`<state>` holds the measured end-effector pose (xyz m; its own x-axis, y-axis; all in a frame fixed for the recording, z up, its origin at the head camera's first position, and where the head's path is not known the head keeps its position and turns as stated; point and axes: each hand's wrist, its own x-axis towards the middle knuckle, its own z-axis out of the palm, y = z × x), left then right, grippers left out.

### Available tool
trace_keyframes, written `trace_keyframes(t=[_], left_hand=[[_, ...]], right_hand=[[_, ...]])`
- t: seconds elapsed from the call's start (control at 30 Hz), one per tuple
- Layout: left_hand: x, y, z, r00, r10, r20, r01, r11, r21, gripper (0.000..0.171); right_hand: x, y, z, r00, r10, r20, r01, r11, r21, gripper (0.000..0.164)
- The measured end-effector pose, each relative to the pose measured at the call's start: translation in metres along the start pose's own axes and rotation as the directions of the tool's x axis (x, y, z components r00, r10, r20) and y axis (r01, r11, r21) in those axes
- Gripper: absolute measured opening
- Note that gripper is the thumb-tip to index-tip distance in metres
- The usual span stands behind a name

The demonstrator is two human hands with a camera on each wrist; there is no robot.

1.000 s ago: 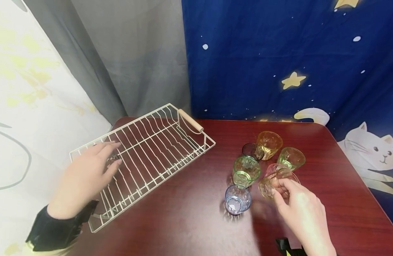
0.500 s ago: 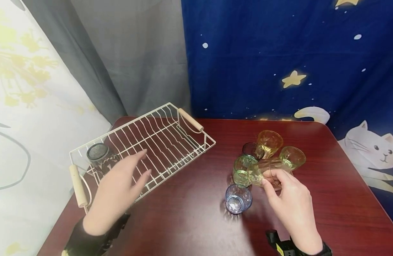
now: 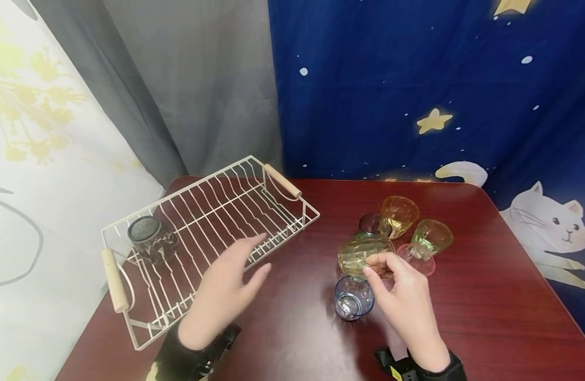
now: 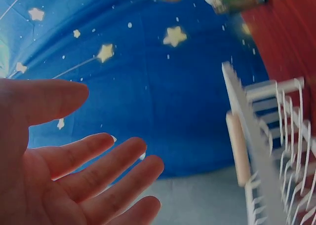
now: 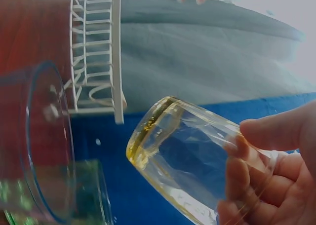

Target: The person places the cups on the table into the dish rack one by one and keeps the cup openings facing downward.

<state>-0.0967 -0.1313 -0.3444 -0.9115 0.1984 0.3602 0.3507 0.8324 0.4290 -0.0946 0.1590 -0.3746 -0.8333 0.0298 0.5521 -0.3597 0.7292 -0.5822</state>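
My right hand (image 3: 404, 299) pinches a clear yellow drinking glass (image 5: 182, 151) near its rim, fingers and thumb on either side of the wall. The glass lies tilted on its side in the air, base toward the left, overlapping a green glass in the head view. Just below it stands a blue glass (image 3: 353, 302). My left hand (image 3: 230, 288) holds nothing; its fingers (image 4: 113, 180) are extended, over the front edge of the white wire dish rack (image 3: 211, 227). A dark grey glass (image 3: 152, 238) sits upside down at the rack's left end.
Behind my right hand stand a pink glass (image 3: 418, 260), a light green glass (image 3: 432, 237), an amber glass (image 3: 400, 214) and a dark-rimmed glass (image 3: 372, 225). The rack's wooden handles (image 3: 113, 280) rise at both ends. Curtains hang beyond the red-brown table (image 3: 292, 338).
My left hand has let go of the dark glass in the rack and moved right. My right hand has carried the yellow glass leftward from beside the pink one.
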Motion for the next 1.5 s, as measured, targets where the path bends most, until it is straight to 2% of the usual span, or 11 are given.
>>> trace_keyframes(t=[0.13,0.3,0.4,0.53,0.73,0.9,1.03,1.17,1.3,1.5], left_hand=[[0.001,0.008,0.014,1.000,0.013,-0.003,-0.014,0.998,-0.062,0.052],[0.002,0.015,0.031,0.999,0.039,-0.017,-0.041,0.987,-0.152,0.051],[0.003,0.018,0.039,0.999,0.036,-0.028,-0.041,0.979,-0.197,0.052],[0.004,0.021,0.048,1.000,-0.005,-0.020,-0.001,0.966,-0.257,0.054],[0.003,0.029,0.057,0.996,-0.072,0.059,0.089,0.923,-0.374,0.057],[0.004,0.032,0.065,0.988,-0.113,0.101,0.145,0.895,-0.423,0.057],[0.005,0.034,0.070,0.987,-0.096,0.125,0.141,0.895,-0.424,0.057],[0.005,0.036,0.075,0.988,-0.087,0.131,0.132,0.913,-0.387,0.057],[0.006,0.037,0.076,0.986,-0.100,0.134,0.141,0.928,-0.344,0.056],[0.007,0.036,0.075,0.982,-0.117,0.146,0.161,0.924,-0.347,0.054]], right_hand=[[-0.001,-0.003,0.011,1.000,-0.021,0.002,0.021,0.998,0.053,0.017],[-0.004,-0.007,0.020,0.999,-0.019,-0.036,0.024,0.991,0.129,0.017],[-0.006,-0.010,0.023,0.999,-0.003,-0.052,0.012,0.984,0.178,0.017],[-0.010,-0.016,0.026,0.997,0.064,-0.040,-0.051,0.958,0.282,0.016],[-0.016,-0.025,0.033,0.983,0.185,-0.015,-0.158,0.874,0.459,0.015],[-0.019,-0.029,0.039,0.970,0.243,-0.003,-0.194,0.782,0.593,0.013],[-0.023,-0.028,0.043,0.975,0.223,-0.010,-0.155,0.707,0.690,0.012],[-0.026,-0.026,0.049,0.986,0.163,-0.020,-0.091,0.646,0.758,0.014],[-0.027,-0.026,0.053,0.994,0.106,-0.029,-0.044,0.624,0.780,0.014],[-0.026,-0.030,0.056,0.996,0.087,-0.023,-0.039,0.645,0.763,0.012]])
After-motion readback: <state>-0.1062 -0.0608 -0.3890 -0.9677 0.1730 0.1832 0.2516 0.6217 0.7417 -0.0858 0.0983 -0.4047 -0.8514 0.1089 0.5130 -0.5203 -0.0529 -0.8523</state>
